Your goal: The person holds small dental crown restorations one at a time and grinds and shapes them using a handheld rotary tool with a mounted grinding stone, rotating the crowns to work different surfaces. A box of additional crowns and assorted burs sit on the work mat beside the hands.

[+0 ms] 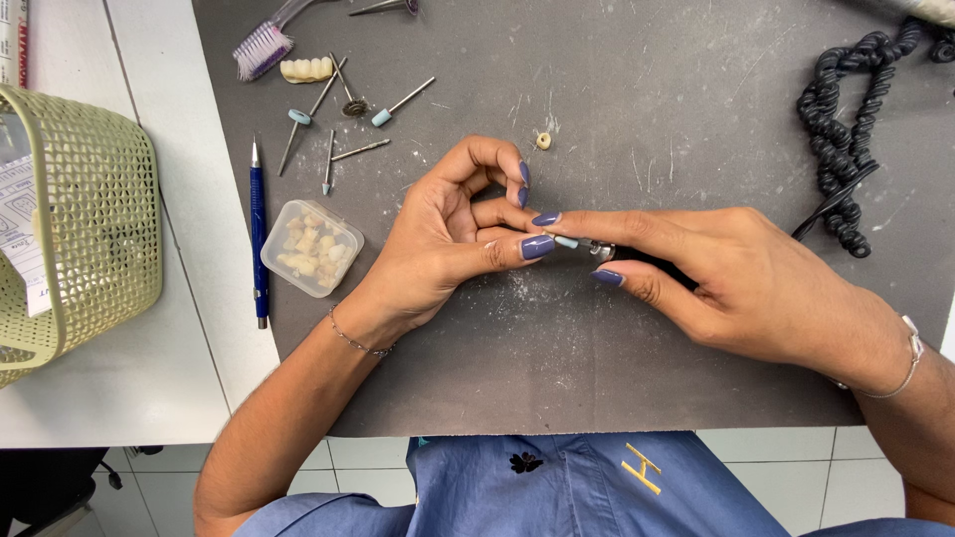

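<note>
My right hand point(741, 273) grips a metal rotary handpiece point(600, 250), its pale blue polishing tip point(566, 242) pointing left. My left hand point(453, 234) meets it at the middle of the dark grey mat point(647, 99), thumb and fingers pinched around something small at the tip; the piece itself is hidden by the fingers. White dust lies on the mat under both hands. A small cream tooth-like piece point(543, 140) lies just beyond my left fingers.
A clear lidded box of tooth pieces point(310, 248) and a blue pen point(259, 234) lie left of my hand. Several burs point(338, 129), a denture section point(306, 69) and a purple brush point(261, 49) sit far left. A yellow mesh basket point(85, 219) stands on the white counter. A coiled black cord point(841, 149) lies right.
</note>
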{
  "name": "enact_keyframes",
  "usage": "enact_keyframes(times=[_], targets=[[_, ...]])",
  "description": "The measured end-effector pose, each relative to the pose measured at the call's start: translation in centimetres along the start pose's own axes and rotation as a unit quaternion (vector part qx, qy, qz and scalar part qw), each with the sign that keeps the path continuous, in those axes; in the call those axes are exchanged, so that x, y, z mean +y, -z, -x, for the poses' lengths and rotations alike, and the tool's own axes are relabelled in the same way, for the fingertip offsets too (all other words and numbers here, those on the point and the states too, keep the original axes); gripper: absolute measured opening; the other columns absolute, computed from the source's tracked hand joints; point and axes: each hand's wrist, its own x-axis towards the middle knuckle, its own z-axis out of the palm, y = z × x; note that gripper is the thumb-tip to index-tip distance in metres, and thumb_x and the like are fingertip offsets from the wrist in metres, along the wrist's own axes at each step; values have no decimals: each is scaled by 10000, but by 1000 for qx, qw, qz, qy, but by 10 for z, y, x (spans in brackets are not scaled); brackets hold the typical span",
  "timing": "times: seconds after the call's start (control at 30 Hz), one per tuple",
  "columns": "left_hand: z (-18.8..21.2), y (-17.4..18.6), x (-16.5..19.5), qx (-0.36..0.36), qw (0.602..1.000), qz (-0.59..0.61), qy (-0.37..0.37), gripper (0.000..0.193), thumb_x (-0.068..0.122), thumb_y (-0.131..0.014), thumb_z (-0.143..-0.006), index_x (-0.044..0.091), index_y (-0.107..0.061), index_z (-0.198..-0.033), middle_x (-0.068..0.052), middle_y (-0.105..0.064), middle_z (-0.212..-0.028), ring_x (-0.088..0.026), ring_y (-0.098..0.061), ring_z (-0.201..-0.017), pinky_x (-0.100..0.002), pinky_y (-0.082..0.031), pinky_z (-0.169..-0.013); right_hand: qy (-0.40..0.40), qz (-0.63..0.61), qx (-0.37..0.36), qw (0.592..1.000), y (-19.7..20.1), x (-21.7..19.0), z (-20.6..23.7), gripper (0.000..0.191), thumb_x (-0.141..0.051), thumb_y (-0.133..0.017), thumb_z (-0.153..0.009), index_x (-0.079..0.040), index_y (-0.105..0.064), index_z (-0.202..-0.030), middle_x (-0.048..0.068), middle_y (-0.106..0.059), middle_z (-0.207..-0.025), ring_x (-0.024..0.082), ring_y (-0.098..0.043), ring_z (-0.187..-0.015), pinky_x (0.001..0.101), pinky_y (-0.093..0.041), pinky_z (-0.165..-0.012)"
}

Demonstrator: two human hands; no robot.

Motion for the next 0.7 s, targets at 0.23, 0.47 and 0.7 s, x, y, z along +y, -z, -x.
enact_keyframes(times=[0.23, 0.47, 0.7], targets=[[0, -1, 1, 6, 1000, -2, 4, 488, -49, -812, -888, 37, -510, -1261, -55, -485, -1201, -142, -715, -1107, -201, -635, -908, 22, 3, 9, 1000, 0, -3, 0, 516, -234, -649, -890, -278, -596, -1401, 90, -792, -934, 265, -728, -599, 381, -566, -558], [1, -1, 1, 4, 1000, 1, 1, 488, -51, -816, -896, 39, -509, -1264, -51, -475, -1198, -145, -704, -1127, -204, -630, -928, 39, -8, 11, 999, 0, -1, 0, 517, -211, -632, -895, -283, -575, -1404, 95, -783, -904, 263, -713, -586, 387, -549, -551], [1, -1, 1, 5, 1000, -1, 2, 497, -48, -818, -885, 43, -508, -1262, -49, -476, -1187, -144, -700, -1129, -217, -634, -952, -40, -6, -33, 999, 0, -2, -1, 574, -277, -638, -907, -371, -551, -1466, 90, -764, -809, 278, -693, -558, 411, -526, -556]])
